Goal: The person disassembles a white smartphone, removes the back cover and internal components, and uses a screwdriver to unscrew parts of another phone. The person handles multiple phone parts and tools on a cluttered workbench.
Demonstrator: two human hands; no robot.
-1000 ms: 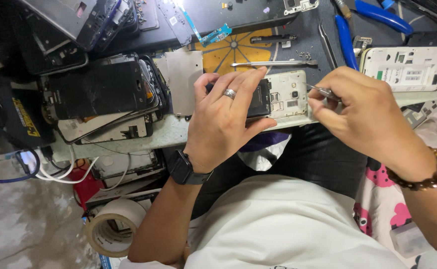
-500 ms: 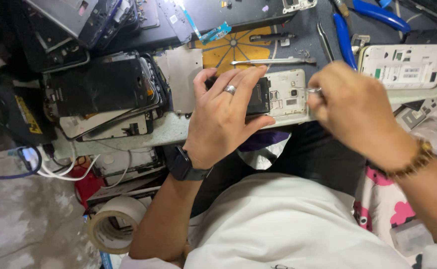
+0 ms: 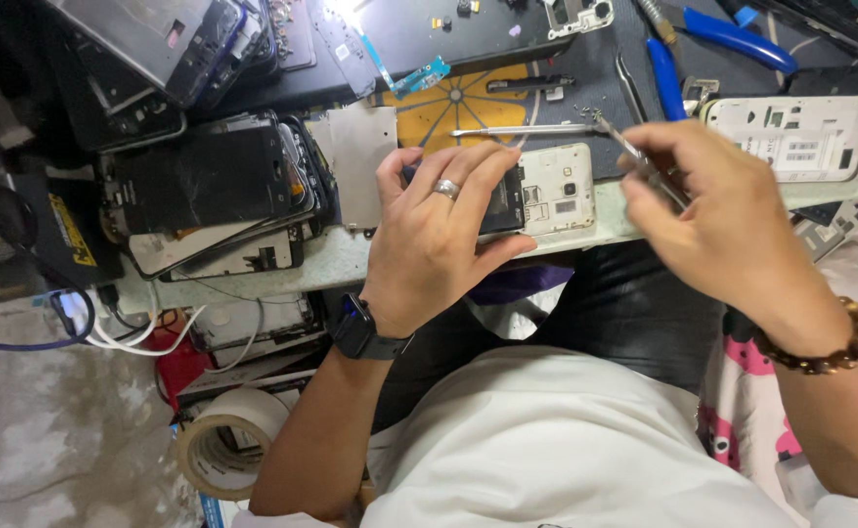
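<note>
The left hand [image 3: 439, 235] clamps the light, fragile opened white phone body [image 3: 551, 191] by its edges on the worktop [image 3: 351, 256], while the right hand [image 3: 717, 210] beside it pinches thin metal tweezers [image 3: 634, 156] shut.

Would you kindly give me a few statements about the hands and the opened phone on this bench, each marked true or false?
1. The left hand rests on the opened phone. True.
2. The right hand is empty. False: it holds thin metal tweezers.
3. A ring sits on a left finger. True.
4. The roll of tape lies on the bench beside the phone. False: it lies below the bench, near the floor.
5. Blue-handled pliers lie beyond the right hand. True.
</note>
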